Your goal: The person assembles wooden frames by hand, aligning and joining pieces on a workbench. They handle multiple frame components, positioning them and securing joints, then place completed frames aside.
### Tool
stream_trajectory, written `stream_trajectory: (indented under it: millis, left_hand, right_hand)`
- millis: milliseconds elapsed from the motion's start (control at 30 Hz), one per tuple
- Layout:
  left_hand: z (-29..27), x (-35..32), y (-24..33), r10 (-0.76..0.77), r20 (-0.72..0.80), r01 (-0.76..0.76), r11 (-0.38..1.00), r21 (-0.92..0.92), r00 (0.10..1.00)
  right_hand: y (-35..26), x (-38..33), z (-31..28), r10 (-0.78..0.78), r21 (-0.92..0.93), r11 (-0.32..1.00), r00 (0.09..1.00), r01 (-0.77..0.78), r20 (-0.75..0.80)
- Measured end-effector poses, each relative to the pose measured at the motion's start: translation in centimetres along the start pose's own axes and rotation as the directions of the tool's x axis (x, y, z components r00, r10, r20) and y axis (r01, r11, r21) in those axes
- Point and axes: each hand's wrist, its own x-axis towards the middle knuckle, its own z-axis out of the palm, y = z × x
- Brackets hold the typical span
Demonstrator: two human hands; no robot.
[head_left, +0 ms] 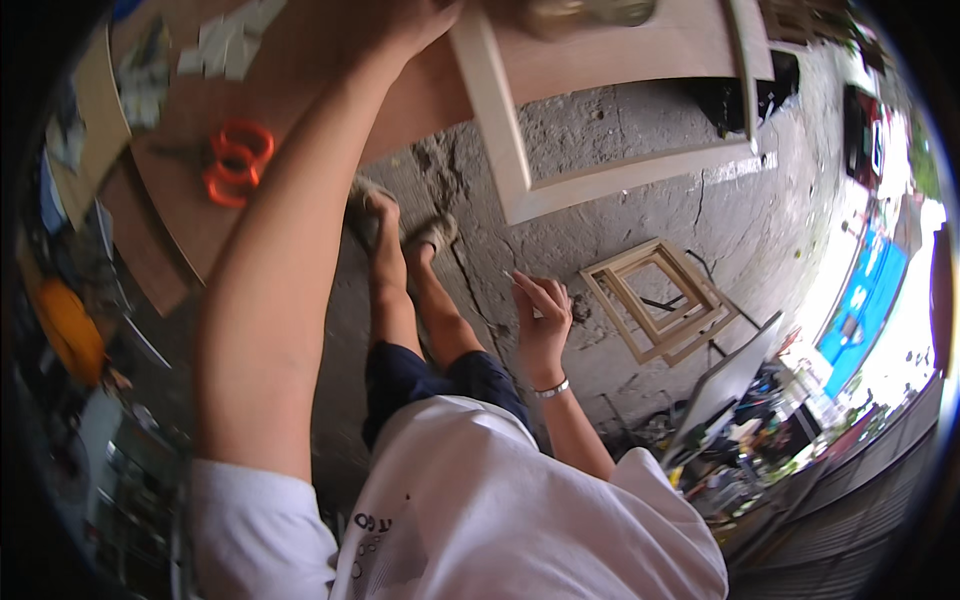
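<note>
My left hand (pixel 418 28) reaches up to the top edge of the picture, by the left bar of a pale wooden frame (pixel 500 120). Its fingers are mostly cut off, so their grip is hidden. The frame lies partly over a brown board tabletop (pixel 420 110) and sticks out past its near edge. Lower down, my right hand (pixel 543 312) is held in front of my body, clear of the frame. Thumb and fingertips pinch a small pale sliver (pixel 508 276), too small to name.
Orange rings (pixel 238 162), perhaps scissors handles, lie on the board beside paper pieces (pixel 232 42). A blurred brownish object (pixel 590 12) is at the top. Several wooden frames (pixel 660 300) are stacked low on the right, above cluttered items (pixel 745 420). The concrete floor (pixel 610 225) is cracked.
</note>
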Motion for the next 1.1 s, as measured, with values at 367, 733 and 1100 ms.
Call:
stream_trajectory:
  millis: [367, 733, 1100]
  left_hand:
    - [0.8, -1.8, -2.2, -0.025, 0.065, 0.02, 0.996, 0.081, 0.998]
    - [-2.2, -2.7, 1.1, -0.027, 0.331, 0.02, 1.0, 0.024, 0.943]
    - [-9.4, -8.9, 4.1, 0.126, 0.686, 0.047, 0.973, -0.228, 0.716]
  right_hand:
    - [14.7, -10.3, 0.0, 0.715, 0.366, 0.613, 0.689, -0.7, 0.12]
    - [10.0, -8.8, -0.2, 0.787, 0.567, 0.469, 0.612, -0.677, 0.08]
    - [5.1, 1.0, -2.8, 0.817, 0.956, 0.129, 0.575, -0.265, 0.049]
